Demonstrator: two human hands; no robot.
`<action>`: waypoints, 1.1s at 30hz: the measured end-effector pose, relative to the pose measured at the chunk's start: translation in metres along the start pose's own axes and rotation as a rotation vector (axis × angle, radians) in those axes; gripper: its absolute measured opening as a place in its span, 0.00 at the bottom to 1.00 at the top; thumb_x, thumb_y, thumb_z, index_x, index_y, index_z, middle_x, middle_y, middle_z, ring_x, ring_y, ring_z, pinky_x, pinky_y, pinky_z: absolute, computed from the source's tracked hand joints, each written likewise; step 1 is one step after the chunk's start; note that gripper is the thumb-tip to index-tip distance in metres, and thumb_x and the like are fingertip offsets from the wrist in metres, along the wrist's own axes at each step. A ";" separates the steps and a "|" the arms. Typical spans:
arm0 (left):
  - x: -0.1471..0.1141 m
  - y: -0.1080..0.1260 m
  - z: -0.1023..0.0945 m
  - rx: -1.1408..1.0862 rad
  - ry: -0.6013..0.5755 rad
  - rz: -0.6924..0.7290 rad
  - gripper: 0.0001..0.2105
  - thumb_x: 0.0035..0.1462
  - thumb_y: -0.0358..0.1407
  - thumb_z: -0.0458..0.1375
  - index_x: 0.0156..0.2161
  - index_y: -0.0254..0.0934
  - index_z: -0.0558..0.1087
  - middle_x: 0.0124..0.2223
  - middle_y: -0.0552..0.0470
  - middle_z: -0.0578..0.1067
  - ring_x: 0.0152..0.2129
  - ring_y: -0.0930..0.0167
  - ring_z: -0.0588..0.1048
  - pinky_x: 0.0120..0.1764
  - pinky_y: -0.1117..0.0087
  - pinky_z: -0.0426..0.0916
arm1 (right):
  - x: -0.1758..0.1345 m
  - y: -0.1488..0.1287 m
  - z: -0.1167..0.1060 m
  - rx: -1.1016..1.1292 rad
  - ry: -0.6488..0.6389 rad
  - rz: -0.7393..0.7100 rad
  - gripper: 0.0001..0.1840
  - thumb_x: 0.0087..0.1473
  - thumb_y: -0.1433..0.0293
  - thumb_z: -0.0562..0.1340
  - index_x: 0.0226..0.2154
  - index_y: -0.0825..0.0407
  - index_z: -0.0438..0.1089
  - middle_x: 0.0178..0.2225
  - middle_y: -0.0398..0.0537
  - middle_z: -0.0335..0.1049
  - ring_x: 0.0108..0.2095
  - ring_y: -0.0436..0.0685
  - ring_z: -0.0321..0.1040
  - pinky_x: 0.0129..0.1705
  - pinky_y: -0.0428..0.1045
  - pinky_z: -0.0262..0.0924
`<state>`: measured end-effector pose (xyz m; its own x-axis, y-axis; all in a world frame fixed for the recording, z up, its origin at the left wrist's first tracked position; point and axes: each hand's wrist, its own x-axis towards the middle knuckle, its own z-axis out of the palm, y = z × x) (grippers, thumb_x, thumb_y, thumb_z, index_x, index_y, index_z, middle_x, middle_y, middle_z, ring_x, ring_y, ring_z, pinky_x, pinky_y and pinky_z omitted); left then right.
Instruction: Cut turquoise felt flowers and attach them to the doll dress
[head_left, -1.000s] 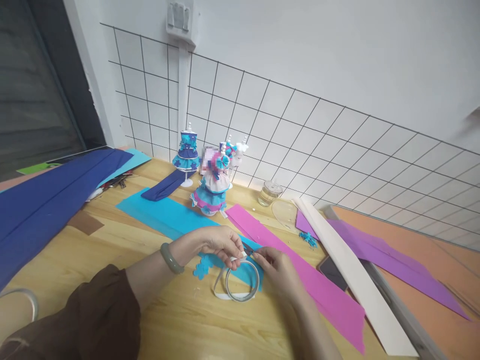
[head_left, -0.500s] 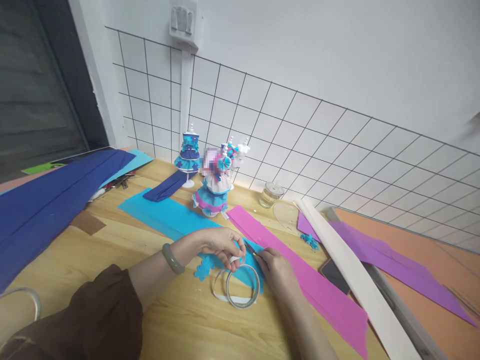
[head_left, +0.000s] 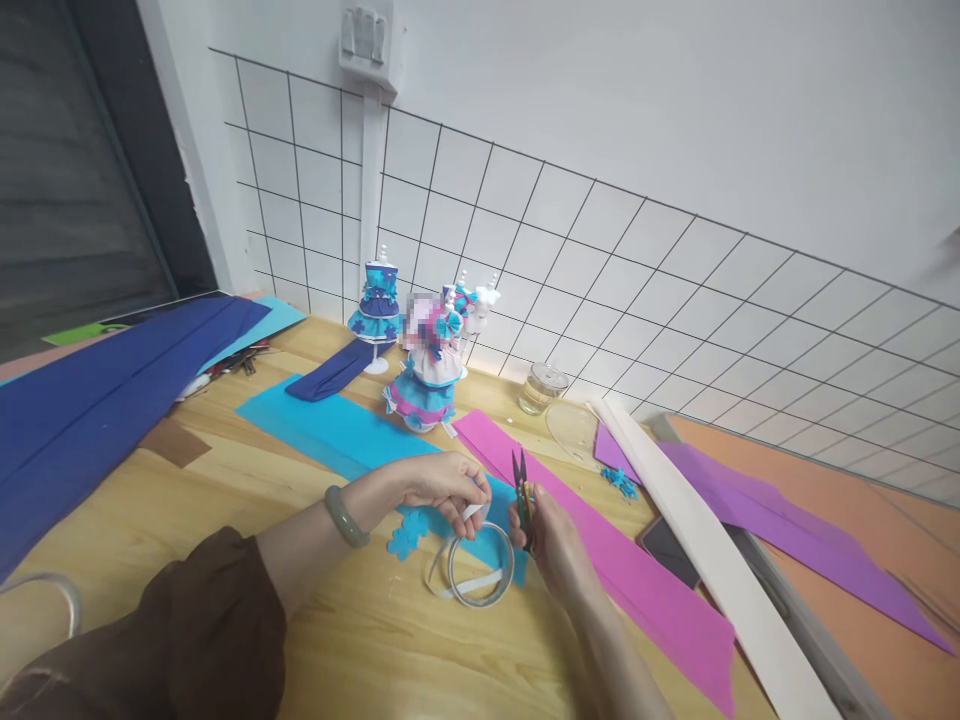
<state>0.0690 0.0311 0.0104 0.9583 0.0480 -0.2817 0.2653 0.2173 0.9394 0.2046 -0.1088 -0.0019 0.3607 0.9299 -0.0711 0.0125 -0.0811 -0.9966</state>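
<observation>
The left hand (head_left: 442,487) pinches a white strip (head_left: 471,513) above the tape ring (head_left: 481,565) on the worktop (head_left: 225,480); the right hand (head_left: 546,530) grips small snips (head_left: 520,480), blades up; a pink sheet (head_left: 600,545) lies just right; dressed dolls (head_left: 427,375) stand behind.

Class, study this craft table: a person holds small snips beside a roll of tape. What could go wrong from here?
1. The snips in the right hand point blades-up near the left hand; a slip might nick its fingers.
2. The loose tape end pinched by the left hand could stick back on the tape roll or on the turquoise sheet beneath.
</observation>
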 end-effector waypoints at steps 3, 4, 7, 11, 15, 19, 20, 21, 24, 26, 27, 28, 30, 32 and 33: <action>0.002 -0.002 0.003 0.031 0.021 -0.004 0.07 0.48 0.36 0.55 0.32 0.33 0.68 0.25 0.51 0.74 0.21 0.72 0.74 0.26 0.70 0.69 | -0.002 0.002 0.007 -0.108 0.016 -0.040 0.20 0.45 0.53 0.59 0.29 0.54 0.63 0.18 0.40 0.58 0.18 0.48 0.55 0.21 0.44 0.49; 0.003 -0.002 0.004 0.041 0.032 -0.009 0.07 0.48 0.35 0.55 0.31 0.33 0.68 0.25 0.51 0.74 0.20 0.72 0.74 0.27 0.70 0.69 | -0.002 0.002 0.009 -0.152 0.030 -0.055 0.21 0.43 0.54 0.62 0.31 0.55 0.64 0.18 0.41 0.60 0.20 0.49 0.56 0.21 0.44 0.50; 0.004 -0.003 0.008 0.077 0.053 -0.031 0.06 0.46 0.33 0.54 0.30 0.32 0.68 0.23 0.51 0.73 0.20 0.72 0.74 0.26 0.70 0.69 | -0.002 0.003 0.011 -0.238 0.034 -0.090 0.20 0.44 0.55 0.61 0.31 0.57 0.68 0.23 0.46 0.65 0.24 0.52 0.60 0.25 0.45 0.53; 0.005 -0.002 0.011 0.112 0.053 -0.063 0.04 0.45 0.31 0.53 0.27 0.31 0.69 0.22 0.51 0.73 0.20 0.72 0.74 0.26 0.70 0.69 | -0.002 0.002 0.011 -0.299 0.036 -0.137 0.20 0.46 0.56 0.59 0.28 0.58 0.69 0.25 0.48 0.66 0.26 0.53 0.60 0.28 0.46 0.54; 0.006 -0.001 0.013 0.114 0.038 -0.075 0.04 0.44 0.29 0.52 0.26 0.32 0.69 0.22 0.51 0.73 0.20 0.72 0.74 0.27 0.70 0.69 | -0.002 0.004 0.010 -0.350 0.037 -0.155 0.21 0.47 0.55 0.58 0.24 0.58 0.68 0.21 0.45 0.63 0.24 0.51 0.57 0.26 0.45 0.52; 0.005 -0.001 0.014 0.110 0.018 -0.061 0.05 0.44 0.29 0.51 0.26 0.32 0.69 0.22 0.52 0.72 0.20 0.72 0.74 0.27 0.70 0.70 | -0.002 0.003 0.010 -0.373 0.029 -0.142 0.21 0.47 0.54 0.57 0.23 0.57 0.66 0.20 0.43 0.60 0.22 0.49 0.53 0.24 0.44 0.50; 0.005 -0.001 0.014 0.104 0.016 -0.053 0.05 0.45 0.29 0.51 0.27 0.32 0.69 0.22 0.52 0.72 0.20 0.72 0.74 0.28 0.70 0.70 | -0.002 0.002 0.010 -0.370 0.031 -0.142 0.21 0.47 0.54 0.57 0.23 0.57 0.65 0.20 0.43 0.59 0.22 0.49 0.53 0.23 0.44 0.49; 0.005 -0.002 0.014 0.097 0.016 -0.044 0.05 0.45 0.29 0.51 0.28 0.32 0.69 0.22 0.52 0.73 0.20 0.72 0.74 0.28 0.70 0.70 | -0.002 0.002 0.010 -0.364 0.034 -0.144 0.21 0.47 0.54 0.57 0.22 0.57 0.65 0.19 0.43 0.58 0.22 0.49 0.53 0.23 0.44 0.49; 0.005 -0.004 0.011 0.072 0.013 -0.024 0.06 0.46 0.30 0.52 0.31 0.32 0.69 0.23 0.51 0.73 0.20 0.73 0.74 0.28 0.70 0.70 | -0.001 0.001 0.008 -0.344 0.057 -0.143 0.21 0.46 0.54 0.58 0.22 0.56 0.65 0.20 0.43 0.58 0.22 0.50 0.54 0.23 0.44 0.49; 0.006 -0.006 0.009 0.052 0.015 -0.013 0.06 0.47 0.30 0.53 0.32 0.32 0.69 0.24 0.51 0.73 0.20 0.73 0.74 0.28 0.70 0.70 | 0.000 0.002 0.007 -0.327 0.070 -0.130 0.21 0.46 0.54 0.58 0.23 0.57 0.65 0.20 0.43 0.59 0.23 0.50 0.54 0.24 0.44 0.50; 0.007 -0.007 0.009 0.041 0.019 -0.007 0.07 0.46 0.30 0.53 0.33 0.32 0.68 0.24 0.51 0.73 0.20 0.73 0.74 0.28 0.70 0.70 | 0.001 0.003 0.007 -0.318 0.071 -0.123 0.21 0.46 0.54 0.58 0.23 0.57 0.65 0.20 0.43 0.59 0.23 0.49 0.54 0.24 0.44 0.50; 0.007 -0.007 0.008 0.028 0.024 -0.005 0.07 0.46 0.30 0.53 0.34 0.32 0.68 0.24 0.51 0.73 0.21 0.73 0.74 0.28 0.71 0.70 | 0.001 0.004 0.006 -0.311 0.065 -0.119 0.20 0.46 0.54 0.58 0.23 0.57 0.65 0.20 0.43 0.58 0.22 0.49 0.53 0.24 0.43 0.50; 0.008 -0.009 0.007 -0.001 0.034 -0.009 0.08 0.47 0.30 0.53 0.35 0.32 0.67 0.24 0.50 0.73 0.20 0.73 0.74 0.27 0.71 0.70 | 0.002 0.006 0.007 -0.298 0.049 -0.128 0.20 0.47 0.55 0.58 0.22 0.56 0.64 0.19 0.41 0.56 0.21 0.48 0.51 0.23 0.43 0.49; 0.009 -0.010 0.007 -0.041 0.029 -0.020 0.11 0.47 0.31 0.54 0.38 0.33 0.65 0.24 0.50 0.74 0.20 0.72 0.74 0.28 0.71 0.70 | 0.002 0.008 0.008 -0.291 0.036 -0.144 0.20 0.47 0.55 0.58 0.21 0.56 0.63 0.18 0.41 0.55 0.20 0.47 0.50 0.22 0.43 0.47; 0.009 -0.011 0.007 -0.060 0.027 -0.023 0.13 0.47 0.31 0.54 0.40 0.34 0.64 0.24 0.50 0.74 0.20 0.72 0.74 0.28 0.70 0.70 | 0.002 0.008 0.008 -0.289 0.036 -0.149 0.20 0.47 0.55 0.58 0.21 0.56 0.63 0.18 0.41 0.55 0.20 0.47 0.50 0.21 0.43 0.47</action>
<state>0.0755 0.0221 -0.0006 0.9486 0.0683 -0.3089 0.2795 0.2770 0.9193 0.1980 -0.1043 -0.0106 0.3676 0.9265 0.0810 0.3299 -0.0485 -0.9428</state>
